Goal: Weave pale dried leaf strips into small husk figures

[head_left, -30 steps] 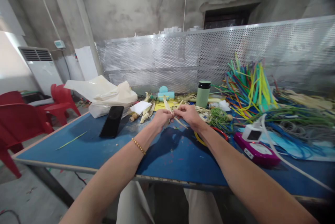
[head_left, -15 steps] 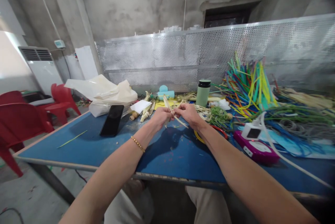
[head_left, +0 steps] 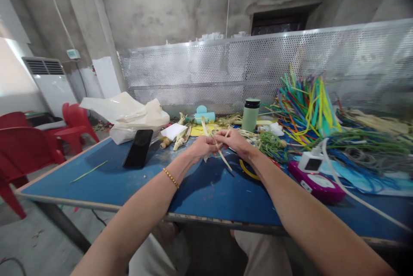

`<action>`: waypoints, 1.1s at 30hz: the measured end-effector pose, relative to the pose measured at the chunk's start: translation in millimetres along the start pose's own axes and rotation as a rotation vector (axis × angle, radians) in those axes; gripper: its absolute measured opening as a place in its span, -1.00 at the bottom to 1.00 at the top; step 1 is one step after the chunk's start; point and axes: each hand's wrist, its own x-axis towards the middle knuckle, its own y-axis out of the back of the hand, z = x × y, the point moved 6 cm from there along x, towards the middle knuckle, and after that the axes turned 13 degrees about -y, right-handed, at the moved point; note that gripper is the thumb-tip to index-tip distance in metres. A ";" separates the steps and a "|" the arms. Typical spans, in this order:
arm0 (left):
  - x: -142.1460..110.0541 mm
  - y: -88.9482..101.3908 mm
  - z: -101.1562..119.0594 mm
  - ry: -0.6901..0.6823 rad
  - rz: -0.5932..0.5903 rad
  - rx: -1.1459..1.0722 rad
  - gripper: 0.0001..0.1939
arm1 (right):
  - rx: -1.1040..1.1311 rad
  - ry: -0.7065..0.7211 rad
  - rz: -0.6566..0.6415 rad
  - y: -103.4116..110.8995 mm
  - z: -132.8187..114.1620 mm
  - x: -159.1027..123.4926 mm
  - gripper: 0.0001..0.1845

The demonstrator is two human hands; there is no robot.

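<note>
In from the near edge of the blue-topped counter (head_left: 109,183), the left hand (head_left: 204,146) and right hand (head_left: 236,141) clamp fingers on pale, flat fibrous strips (head_left: 226,162), seemingly interlacing them, which next needs steady pinching.

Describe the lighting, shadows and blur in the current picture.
All in the head view: far left edge washed out by brightness; pale, smeary reflections on the panel; dark shadow on the table below the left hand and right hand; strips at the fingertips too soft for fine detail; top right corner nearly black.
</note>
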 end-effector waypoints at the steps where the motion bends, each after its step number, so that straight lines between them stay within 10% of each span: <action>1: 0.0 -0.8 0.0 -0.010 -0.017 -0.003 -0.84 | 0.004 0.007 -0.015 -0.3 -0.7 -0.7 -0.74; 33: 0.0 12.8 6.1 0.032 0.135 -0.152 -0.71 | 0.141 0.070 0.087 5.6 -11.0 -5.8 -0.76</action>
